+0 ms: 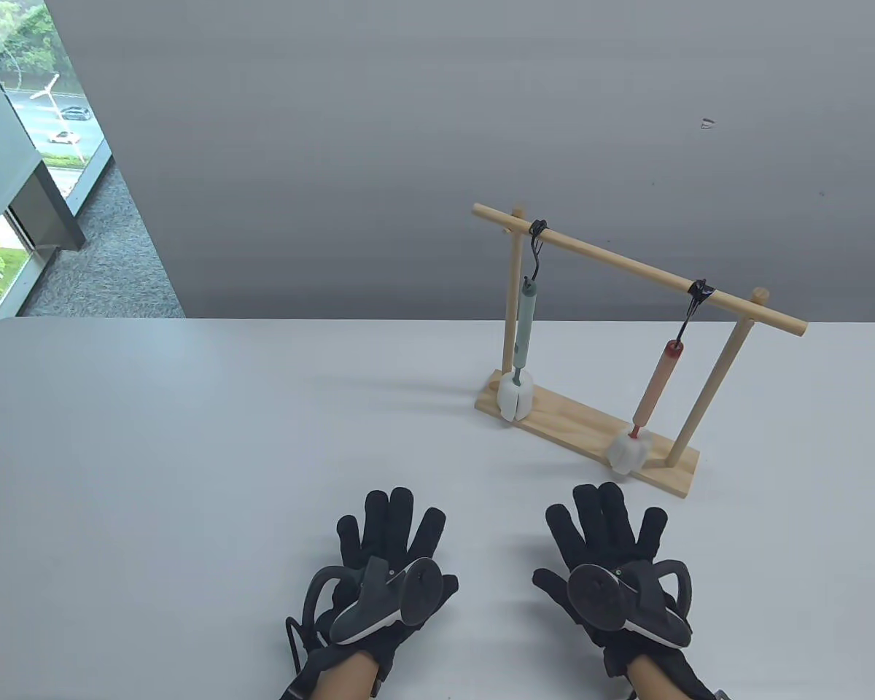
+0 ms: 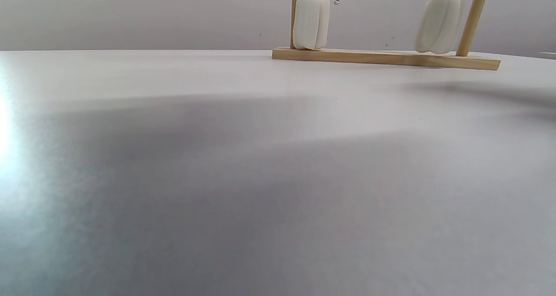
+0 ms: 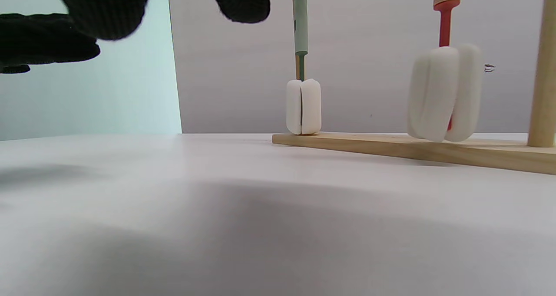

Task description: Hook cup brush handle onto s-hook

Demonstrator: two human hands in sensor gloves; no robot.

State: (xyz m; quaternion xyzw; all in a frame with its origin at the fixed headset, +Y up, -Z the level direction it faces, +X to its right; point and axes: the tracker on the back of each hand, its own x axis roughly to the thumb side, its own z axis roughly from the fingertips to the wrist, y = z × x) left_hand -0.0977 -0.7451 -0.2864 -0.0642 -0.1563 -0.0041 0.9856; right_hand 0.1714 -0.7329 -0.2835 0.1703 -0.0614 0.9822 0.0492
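1. Table view:
   - Pink brush (image 1: 654, 397) hanging by its red handle end from right hook (image 1: 695, 305) on wooden rack (image 1: 590, 430); white sponge head just above or on the base board, contact not resolvable.
   - Green brush (image 1: 523, 335) hanging from left hook (image 1: 537, 244) beside the left post; white sponge head low at the base board.
   - Both hooks looped over the top rail (image 1: 638, 268), well apart.
   - Rack standing on white table (image 1: 189, 452), right of centre, far side.
   - Left hand (image 1: 383, 565) flat on table, palm down, fingers spread, holding nothing.
   - Right hand (image 1: 616, 561) same: flat, fingers spread, holding nothing; near the rack's front right corner but apart from it.
   - Tracker strapped on the back of each hand.

2. Left wrist view:
   - Low across the table toward the rack base (image 2: 386, 58).
   - Two white sponge heads visible: green brush's (image 2: 310, 21) at left post, pink brush's (image 2: 441, 23) near right post, tilted.
   - Left hand's fingers out of frame here.

3. Right wrist view:
   - Gloved fingertips (image 3: 104, 7) hanging in at top left, apart, touching nothing.
   - Green brush (image 3: 302, 100) straight, sponge head at or just above the board.
   - Pink brush (image 3: 445, 92) closer, sponge head tilted, lower edge at board level; contact unclear.
   - Right post (image 3: 544, 70) at frame edge.
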